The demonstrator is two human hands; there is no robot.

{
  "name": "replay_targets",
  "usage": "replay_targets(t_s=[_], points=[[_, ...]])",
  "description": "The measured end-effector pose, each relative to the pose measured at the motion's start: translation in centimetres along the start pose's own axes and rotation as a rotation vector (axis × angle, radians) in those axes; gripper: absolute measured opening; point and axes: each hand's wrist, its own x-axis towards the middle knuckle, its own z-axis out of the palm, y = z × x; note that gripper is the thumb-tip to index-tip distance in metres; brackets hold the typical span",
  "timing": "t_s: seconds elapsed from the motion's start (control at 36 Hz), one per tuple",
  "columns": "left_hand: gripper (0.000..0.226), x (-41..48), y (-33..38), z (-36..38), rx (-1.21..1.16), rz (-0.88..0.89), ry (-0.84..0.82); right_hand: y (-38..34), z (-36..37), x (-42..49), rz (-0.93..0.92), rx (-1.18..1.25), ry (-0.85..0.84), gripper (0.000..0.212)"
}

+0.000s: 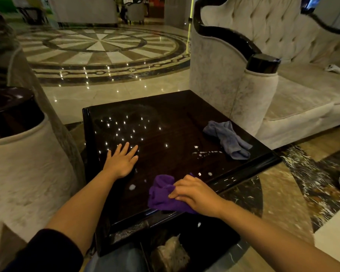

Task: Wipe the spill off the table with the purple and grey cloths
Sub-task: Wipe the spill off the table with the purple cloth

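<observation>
One grey cloth lies crumpled, its length running toward the table edge.

dim warm indoor light, pinpoint ceiling-light glare on glossy table and floor, wide-angle bending at edges

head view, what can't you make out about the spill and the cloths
- Spill under the purple cloth: hidden by the cloth and the right hand.
- Table under the left hand: covered by the palm.
- Far table half: ceiling-light glints mask any film.
- Grey cloth: wet or dry, too dim to tell.
</observation>
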Motion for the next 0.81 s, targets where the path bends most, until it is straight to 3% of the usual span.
replay_targets(t_s=[0.14,0.33,0.5,0.67,0.81], points=[[0.052,-0.2,0.0,0.2,-0.003,0.0,0.012,-0.5,-1.1,-1.6,0.01,0.108,-0.003,0.018],[0.052,-0.5,0.0,0.1,0.015,0.004,0.011,0.7,-6.6,-0.8,0.083,0.161,0.245,0.017],[0.051,-0.4,-0.1,0.2,0.026,0.007,0.024,5.3,-9.8,2.5,0.193,0.091,0.351,0.021],[0.051,-0.1,-0.3,0.5,0.028,0.002,0.03,10.9,-8.8,5.4,0.402,0.009,0.303,0.036],[0.052,0.1,-0.5,0.7,0.037,0.002,0.028,14.4,-6.9,6.1,0.548,-0.21,0.244,0.043]])
